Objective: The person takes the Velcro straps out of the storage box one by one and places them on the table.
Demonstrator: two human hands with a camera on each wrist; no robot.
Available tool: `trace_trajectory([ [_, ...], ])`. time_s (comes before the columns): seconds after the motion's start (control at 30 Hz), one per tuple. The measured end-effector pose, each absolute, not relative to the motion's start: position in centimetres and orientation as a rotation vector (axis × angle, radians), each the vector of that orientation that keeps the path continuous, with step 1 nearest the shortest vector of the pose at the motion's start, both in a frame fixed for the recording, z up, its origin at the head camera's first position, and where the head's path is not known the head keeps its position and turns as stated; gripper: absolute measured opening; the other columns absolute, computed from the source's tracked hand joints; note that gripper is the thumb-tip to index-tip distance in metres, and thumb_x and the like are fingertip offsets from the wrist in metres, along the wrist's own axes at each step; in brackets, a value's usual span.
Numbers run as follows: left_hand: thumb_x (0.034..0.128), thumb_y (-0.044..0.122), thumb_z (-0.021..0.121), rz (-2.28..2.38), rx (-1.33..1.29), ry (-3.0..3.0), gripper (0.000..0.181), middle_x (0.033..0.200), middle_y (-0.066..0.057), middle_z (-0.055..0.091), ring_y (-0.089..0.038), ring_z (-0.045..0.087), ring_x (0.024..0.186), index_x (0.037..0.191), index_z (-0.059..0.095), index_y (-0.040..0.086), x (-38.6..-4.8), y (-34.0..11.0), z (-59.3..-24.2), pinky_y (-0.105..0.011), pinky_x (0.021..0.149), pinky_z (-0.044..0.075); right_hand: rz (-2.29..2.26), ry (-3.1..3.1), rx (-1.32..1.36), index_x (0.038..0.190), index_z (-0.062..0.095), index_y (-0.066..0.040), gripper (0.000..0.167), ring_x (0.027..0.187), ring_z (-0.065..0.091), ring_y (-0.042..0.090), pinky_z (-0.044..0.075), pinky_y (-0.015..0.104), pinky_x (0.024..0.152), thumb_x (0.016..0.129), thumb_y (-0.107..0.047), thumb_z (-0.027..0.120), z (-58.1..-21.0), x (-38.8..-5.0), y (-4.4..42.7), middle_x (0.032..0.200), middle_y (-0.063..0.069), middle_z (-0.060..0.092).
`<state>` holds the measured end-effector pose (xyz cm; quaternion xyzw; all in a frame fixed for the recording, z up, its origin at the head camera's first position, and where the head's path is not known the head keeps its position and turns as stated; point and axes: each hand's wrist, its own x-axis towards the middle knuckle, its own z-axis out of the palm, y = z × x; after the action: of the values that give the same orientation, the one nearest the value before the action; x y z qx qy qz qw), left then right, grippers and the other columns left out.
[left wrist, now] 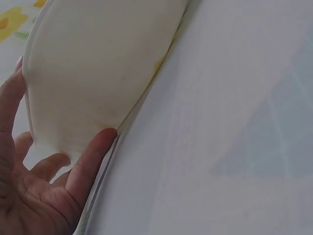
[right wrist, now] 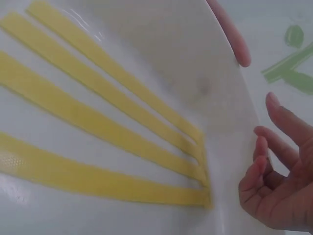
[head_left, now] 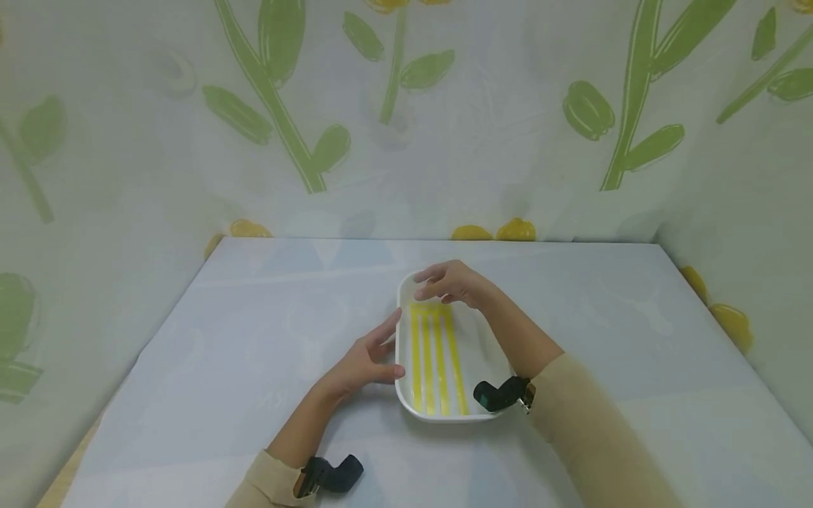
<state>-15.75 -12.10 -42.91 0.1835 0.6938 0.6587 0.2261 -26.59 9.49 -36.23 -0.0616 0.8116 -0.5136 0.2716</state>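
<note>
A white rounded tray (head_left: 473, 339) stands on the table and holds flat yellow strips (head_left: 438, 363) lying lengthwise, side by side. At their far ends, a short crosswise yellow band (head_left: 430, 309) joins them. My left hand (head_left: 368, 363) touches the tray's left side, thumb and index finger spread along the rim; in the left wrist view its other fingertips lie near the tray wall (left wrist: 98, 63). Over the tray's far end is my right hand (head_left: 454, 282), fingers loosely bent. In the right wrist view that hand (right wrist: 283, 176) shows nothing between its fingers, beside the strips' joined ends.
The pale table (head_left: 254, 353) spreads around the tray on both sides. Behind it rises a white wall covering (head_left: 483, 141) printed with green stems and yellow flowers. Dark wrist cameras (head_left: 502, 394) sit on both wrists, the right one above the tray's near right corner.
</note>
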Motion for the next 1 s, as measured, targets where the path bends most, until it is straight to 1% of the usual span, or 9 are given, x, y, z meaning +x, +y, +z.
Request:
trace_trajectory([
  [0.07,0.0783,0.013,0.077,1.822,0.507,1.908,0.098,0.160,-0.001,0.009,-0.038,0.020,0.142,0.153,0.013,0.017,-15.7,-12.1,-42.8,-0.040,0.092,0.049,-1.368,2.204,-0.164,0.123,0.063,-0.012,0.050,0.101,0.055,0.024,0.046,0.038,0.091,0.076,-0.021,0.079,-36.9,-26.6,9.4,0.121,0.008,0.060],
  [0.17,0.0784,0.012,0.077,1.825,0.519,1.897,0.099,0.160,-0.001,0.007,-0.038,0.019,0.142,0.153,0.012,0.017,-15.7,-12.2,-42.8,-0.040,0.091,0.050,-1.296,2.260,-0.181,0.121,0.063,-0.015,0.051,0.091,0.053,0.021,0.046,0.031,0.081,0.074,-0.023,0.080,-37.8,-26.5,9.3,0.109,0.007,0.061],
  [0.23,0.0783,0.012,0.077,1.817,0.516,1.908,0.099,0.160,-0.001,0.008,-0.038,0.019,0.142,0.153,0.012,0.018,-15.7,-12.2,-42.7,-0.040,0.092,0.049,-1.233,2.308,-0.219,0.119,0.064,-0.015,0.051,0.086,0.052,0.020,0.043,0.029,0.074,0.072,-0.024,0.081,-38.2,-26.4,9.2,0.101,0.006,0.061],
  [0.3,0.0780,0.013,0.077,1.812,0.517,1.916,0.099,0.160,-0.001,0.008,-0.038,0.020,0.142,0.153,0.013,0.018,-15.6,-12.3,-42.7,-0.040,0.092,0.049,-1.143,2.372,-0.286,0.119,0.065,-0.015,0.052,0.084,0.052,0.020,0.043,0.027,0.071,0.070,-0.026,0.082,-38.5,-26.3,9.1,0.097,0.005,0.061],
  [0.43,0.0779,0.011,0.077,1.827,0.545,1.909,0.099,0.160,-0.002,0.008,-0.038,0.020,0.142,0.153,0.012,0.016,-15.6,-12.5,-42.7,-0.040,0.091,0.050,-1.010,2.444,-0.394,0.116,0.067,-0.014,0.052,0.088,0.054,0.020,0.046,0.028,0.075,0.068,-0.027,0.084,-38.9,-26.2,8.6,0.101,0.004,0.063],
  [0.57,0.0780,0.007,0.076,1.855,0.565,1.883,0.100,0.160,-0.004,0.008,-0.039,0.018,0.142,0.153,0.011,0.013,-15.6,-12.6,-42.7,-0.039,0.088,0.051,-0.948,2.481,-0.447,0.114,0.067,-0.012,0.053,0.087,0.057,0.019,0.049,0.028,0.076,0.066,-0.024,0.086,-39.4,-26.2,8.0,0.100,0.005,0.065],
  [0.67,0.0779,0.006,0.076,1.856,0.569,1.877,0.099,0.160,-0.005,0.007,-0.040,0.019,0.141,0.153,0.011,0.013,-15.5,-12.6,-42.7,-0.038,0.087,0.052,-0.905,2.523,-0.456,0.113,0.066,-0.012,0.056,0.084,0.056,0.018,0.048,0.026,0.074,0.063,-0.022,0.088,-39.7,-26.1,7.6,0.096,0.004,0.064],
  [0.8,0.0780,0.005,0.075,1.859,0.568,1.877,0.098,0.160,-0.002,0.008,-0.040,0.019,0.141,0.153,0.012,0.016,-15.6,-12.6,-42.6,-0.039,0.087,0.052,-0.846,2.578,-0.494,0.113,0.064,-0.011,0.059,0.079,0.054,0.018,0.047,0.025,0.069,0.061,-0.021,0.090,-40.1,-26.0,7.2,0.090,0.004,0.060],
  [1.0,0.0784,0.006,0.075,1.859,0.580,1.872,0.098,0.160,-0.002,0.008,-0.040,0.018,0.141,0.153,0.012,0.016,-15.6,-12.6,-42.7,-0.039,0.087,0.052,-0.833,2.615,-0.504,0.110,0.064,-0.010,0.054,0.077,0.054,0.018,0.047,0.025,0.067,0.062,-0.020,0.089,-40.1,-25.8,6.9,0.088,0.004,0.058],
])
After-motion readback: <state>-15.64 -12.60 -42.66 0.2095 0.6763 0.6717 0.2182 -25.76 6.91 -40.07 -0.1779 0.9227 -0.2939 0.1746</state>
